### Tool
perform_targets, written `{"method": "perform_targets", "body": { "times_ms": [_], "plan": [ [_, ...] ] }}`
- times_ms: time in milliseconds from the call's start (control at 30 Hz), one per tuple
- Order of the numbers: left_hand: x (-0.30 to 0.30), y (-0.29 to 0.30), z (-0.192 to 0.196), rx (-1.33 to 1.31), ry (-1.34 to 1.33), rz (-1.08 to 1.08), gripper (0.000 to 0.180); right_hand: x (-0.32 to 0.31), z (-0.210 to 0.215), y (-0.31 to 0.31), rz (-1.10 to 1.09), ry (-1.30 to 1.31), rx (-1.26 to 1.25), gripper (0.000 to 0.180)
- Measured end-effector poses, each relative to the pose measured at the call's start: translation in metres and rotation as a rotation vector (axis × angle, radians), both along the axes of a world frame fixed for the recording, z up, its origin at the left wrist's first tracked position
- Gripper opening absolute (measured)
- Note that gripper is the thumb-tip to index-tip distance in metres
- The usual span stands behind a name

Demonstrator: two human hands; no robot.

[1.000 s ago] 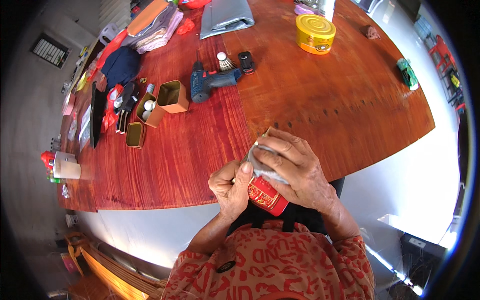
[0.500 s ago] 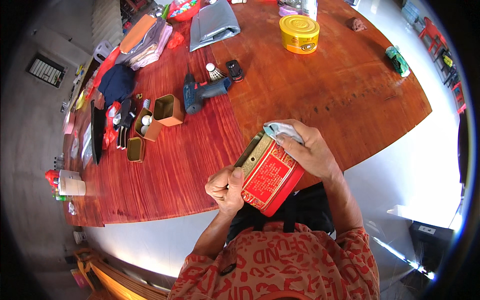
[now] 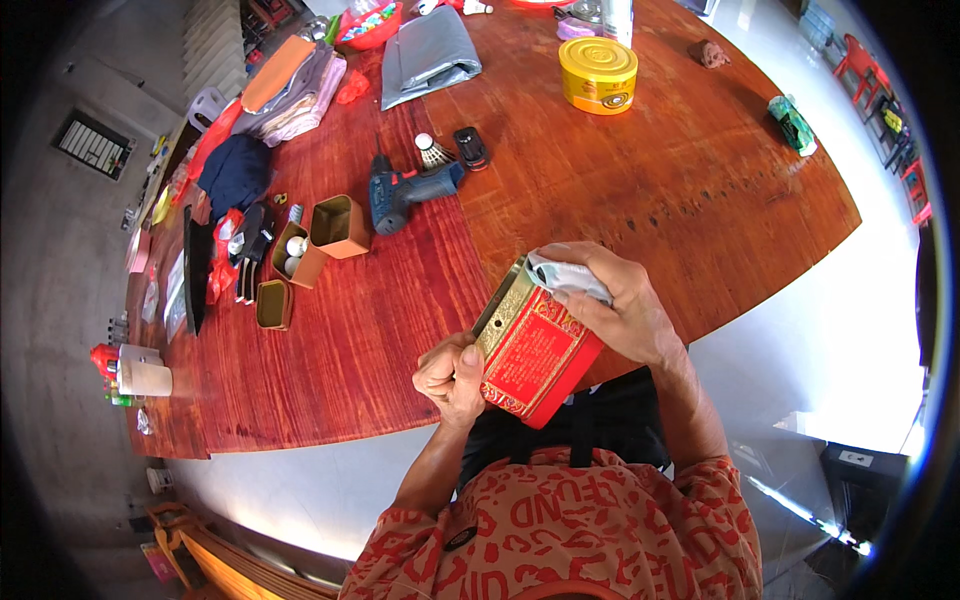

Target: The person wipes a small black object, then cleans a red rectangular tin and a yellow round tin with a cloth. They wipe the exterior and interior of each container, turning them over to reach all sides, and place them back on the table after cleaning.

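Observation:
A red and gold tin box (image 3: 535, 358), its open top turned up and to the left, is held tilted over the table's near edge. My left hand (image 3: 452, 380) grips its left end, thumb on the printed side and fingers curled behind. In my right hand (image 3: 625, 305) is a pale grey-blue cloth (image 3: 570, 276), pinched and pressed against the rim at the tin's far right corner. The fingers there wrap over the cloth and partly hide it. Most of the tin's inside is out of sight.
On the wooden table (image 3: 330, 390) ahead lie a cordless drill (image 3: 405, 195), a shuttlecock (image 3: 433, 152), a battery (image 3: 470, 148) and small open tins (image 3: 340, 228), one holding white balls. Farther off are a yellow round tub (image 3: 598, 75), a grey plastic bag (image 3: 430, 58) and folded cloths (image 3: 290, 95).
My right hand has shifted slightly, and the cloth now folds down more over the tin's corner. The tin has tilted a little; my left hand keeps its grip.

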State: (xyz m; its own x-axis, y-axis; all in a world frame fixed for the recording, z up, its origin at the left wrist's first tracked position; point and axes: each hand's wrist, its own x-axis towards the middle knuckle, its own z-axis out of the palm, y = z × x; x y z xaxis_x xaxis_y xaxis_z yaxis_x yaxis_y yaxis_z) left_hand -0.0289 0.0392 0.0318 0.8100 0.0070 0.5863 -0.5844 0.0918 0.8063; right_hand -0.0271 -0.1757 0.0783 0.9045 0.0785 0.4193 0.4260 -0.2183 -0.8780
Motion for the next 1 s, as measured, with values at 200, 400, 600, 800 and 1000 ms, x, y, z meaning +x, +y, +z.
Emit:
{"method": "perform_targets", "body": {
  "times_ms": [200,400,600,800,1000],
  "plan": [
    [-0.014,0.045,0.009,0.240,0.101,-0.082,0.020,-0.030,0.014,0.035,-0.137,-0.294,-0.301,0.050],
    [-0.030,0.039,0.056,0.740,0.010,0.103,0.030,-0.053,0.015,0.066,-0.234,-0.420,-0.467,0.051],
    [-0.041,0.035,0.036,0.514,0.062,0.153,0.046,-0.064,0.015,0.074,-0.081,-0.375,-0.337,0.054],
    [-0.041,0.034,0.038,0.474,0.186,0.210,0.044,-0.034,0.009,0.063,-0.028,-0.252,-0.161,0.042],
    [-0.040,0.040,0.030,0.385,0.206,0.237,0.045,-0.008,-0.015,0.055,-0.122,-0.065,-0.088,0.031]
  ]
}}
